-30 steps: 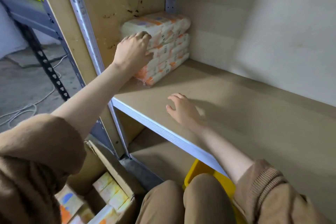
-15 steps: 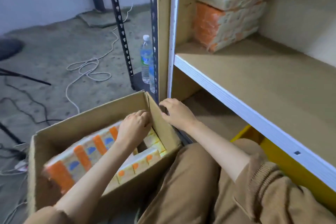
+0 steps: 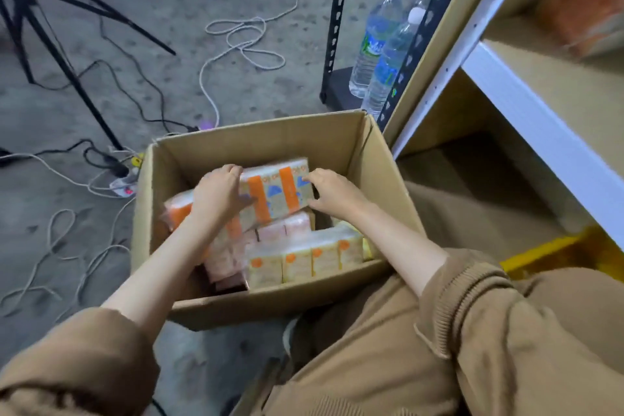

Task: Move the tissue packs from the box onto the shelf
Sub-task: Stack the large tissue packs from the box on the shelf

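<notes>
**Clearly unfinished: one pack lifted, plenty left in the box**

A seated person in brown sleeves leans over an open cardboard box on the concrete floor, both hands closed on a single tissue pack with orange bands. The left hand curls its fingers over the pack's left end. The right hand grips the right end, with fingers on top and the thumb below. The pack sits tilted above the others, inside the box walls and not yet clear of the rim.

By the look of it, the job is partly done. A blurred orange stack already lies on the shelf at the upper right, though its packs cannot be counted. The bare shelf board beside it has room for more.

Inside the box, under and around the held pack, three further groups show:
- A front row with four small faces, each bearing an orange dot.
- Pink-wrapped packs in the middle.
- An orange-ended bundle at the left.

Anything deeper in the box is hidden, so the full number left cannot be told.

Three water bottles stand beside the shelf's upright. Loose cables and a tripod lie across the floor behind.
</notes>
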Motion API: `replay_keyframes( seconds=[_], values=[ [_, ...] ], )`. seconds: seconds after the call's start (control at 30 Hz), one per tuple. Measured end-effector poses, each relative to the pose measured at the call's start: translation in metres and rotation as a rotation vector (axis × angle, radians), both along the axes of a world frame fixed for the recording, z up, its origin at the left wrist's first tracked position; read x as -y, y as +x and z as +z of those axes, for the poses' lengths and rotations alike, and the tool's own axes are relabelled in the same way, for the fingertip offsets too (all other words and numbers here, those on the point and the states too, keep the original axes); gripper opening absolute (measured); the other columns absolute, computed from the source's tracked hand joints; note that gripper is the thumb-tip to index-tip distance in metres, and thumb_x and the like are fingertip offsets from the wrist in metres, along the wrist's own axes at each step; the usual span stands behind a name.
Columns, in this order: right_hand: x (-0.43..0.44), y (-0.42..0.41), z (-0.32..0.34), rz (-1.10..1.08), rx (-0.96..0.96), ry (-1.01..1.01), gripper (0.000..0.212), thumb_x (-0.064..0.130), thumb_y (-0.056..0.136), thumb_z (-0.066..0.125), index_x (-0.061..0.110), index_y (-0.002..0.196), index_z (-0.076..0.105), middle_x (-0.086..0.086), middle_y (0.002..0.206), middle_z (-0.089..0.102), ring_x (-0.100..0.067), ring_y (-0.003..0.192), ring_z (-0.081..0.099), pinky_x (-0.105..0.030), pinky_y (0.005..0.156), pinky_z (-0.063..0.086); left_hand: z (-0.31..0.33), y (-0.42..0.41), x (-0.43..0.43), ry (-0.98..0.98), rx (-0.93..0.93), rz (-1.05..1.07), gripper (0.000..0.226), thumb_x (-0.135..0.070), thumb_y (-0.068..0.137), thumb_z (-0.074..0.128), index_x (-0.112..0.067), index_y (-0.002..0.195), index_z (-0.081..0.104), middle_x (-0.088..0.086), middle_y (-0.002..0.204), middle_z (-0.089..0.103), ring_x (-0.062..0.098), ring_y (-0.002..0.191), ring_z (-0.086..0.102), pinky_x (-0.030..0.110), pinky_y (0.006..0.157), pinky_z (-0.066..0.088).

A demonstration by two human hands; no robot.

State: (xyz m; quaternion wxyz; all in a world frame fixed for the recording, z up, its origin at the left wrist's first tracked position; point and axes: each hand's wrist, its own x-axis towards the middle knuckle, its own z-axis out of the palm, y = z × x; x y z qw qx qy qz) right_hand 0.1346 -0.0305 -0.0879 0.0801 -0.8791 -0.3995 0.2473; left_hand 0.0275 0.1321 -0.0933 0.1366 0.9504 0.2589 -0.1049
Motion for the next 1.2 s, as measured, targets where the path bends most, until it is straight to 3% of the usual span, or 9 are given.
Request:
replay_keyframes(
  seconds=[0.13, 0.3, 0.43, 0.53, 0.6, 0.77, 1.03, 1.2],
  values=[
    [-0.023, 0.001, -0.011, 0.062, -0.010, -0.022, 0.051, 0.015, 0.088, 0.056, 0.008, 0.136, 0.042, -0.012, 0.140, 0.045, -0.028, 0.129, 0.043, -0.039, 0.103, 0.041, -0.011, 0.004, -0.038, -0.045, -0.205, 0.119, 0.074, -0.050, 0.068, 0.073, -0.004, 0.122, 0.050, 0.015, 0.125, 0.056, 0.032, 0.115, 0.054, 0.039, 0.091, 0.045],
    [-0.043, 0.006, -0.023, 0.099, -0.013, 0.003, 0.050, 0.012, 0.085, 0.058, 0.006, 0.133, 0.044, -0.012, 0.135, 0.048, -0.028, 0.126, 0.046, -0.039, 0.099, 0.043, -0.015, 0.014, -0.054, -0.216, -0.365, 0.157, 0.063, -0.052, 0.064, 0.075, -0.008, 0.105, 0.056, 0.014, 0.113, 0.062, 0.031, 0.098, 0.059, 0.038, 0.083, 0.051],
    [-0.049, 0.012, -0.026, 0.169, -0.019, 0.012, 0.062, 0.017, 0.082, 0.065, 0.005, 0.137, 0.037, -0.012, 0.138, 0.042, -0.027, 0.129, 0.040, -0.040, 0.102, 0.041, -0.012, 0.015, -0.045, -0.229, -0.293, 0.100, 0.069, -0.046, 0.063, 0.078, -0.006, 0.114, 0.053, 0.015, 0.117, 0.059, 0.034, 0.104, 0.057, 0.041, 0.087, 0.050],
    [-0.051, 0.018, -0.025, 0.261, -0.019, 0.005, 0.083, 0.021, 0.077, 0.072, 0.002, 0.143, 0.026, -0.014, 0.149, 0.029, -0.027, 0.139, 0.027, -0.033, 0.114, 0.027, -0.010, 0.008, -0.035, -0.195, -0.204, -0.018, 0.076, -0.042, 0.064, 0.079, -0.007, 0.123, 0.047, 0.013, 0.122, 0.055, 0.032, 0.113, 0.051, 0.041, 0.092, 0.046],
    [-0.053, 0.018, -0.024, 0.317, -0.018, -0.018, 0.090, 0.025, 0.074, 0.075, 0.002, 0.143, 0.023, -0.014, 0.150, 0.027, -0.026, 0.140, 0.025, -0.030, 0.114, 0.023, -0.006, 0.002, -0.032, -0.158, -0.146, -0.095, 0.077, -0.041, 0.065, 0.078, -0.009, 0.126, 0.045, 0.011, 0.124, 0.053, 0.030, 0.115, 0.050, 0.042, 0.092, 0.045],
    [-0.045, 0.018, -0.023, 0.282, -0.042, 0.040, 0.075, 0.017, 0.071, 0.073, 0.003, 0.136, 0.038, -0.013, 0.137, 0.039, -0.029, 0.121, 0.045, -0.033, 0.097, 0.040, 0.012, -0.006, -0.034, -0.102, -0.091, -0.231, 0.083, -0.043, 0.064, 0.078, -0.010, 0.131, 0.042, 0.008, 0.128, 0.052, 0.026, 0.119, 0.049, 0.042, 0.095, 0.045],
    [-0.015, 0.023, 0.019, 0.132, -0.021, 0.163, 0.078, 0.020, 0.070, 0.078, 0.004, 0.136, 0.039, -0.014, 0.134, 0.044, -0.026, 0.124, 0.044, -0.032, 0.102, 0.037, 0.078, 0.010, -0.018, 0.039, -0.076, -0.419, 0.083, -0.040, 0.064, 0.079, -0.012, 0.133, 0.043, 0.008, 0.127, 0.055, 0.026, 0.117, 0.051, 0.035, 0.095, 0.041],
    [0.019, 0.035, 0.079, 0.007, 0.095, 0.286, 0.070, 0.017, 0.068, 0.079, 0.003, 0.129, 0.048, -0.016, 0.127, 0.052, -0.026, 0.118, 0.050, -0.023, 0.092, 0.034, 0.147, 0.030, 0.014, 0.187, 0.020, -0.506, 0.080, -0.041, 0.066, 0.077, -0.021, 0.134, 0.042, 0.004, 0.130, 0.055, 0.026, 0.117, 0.053, 0.035, 0.089, 0.044]
  ],
)
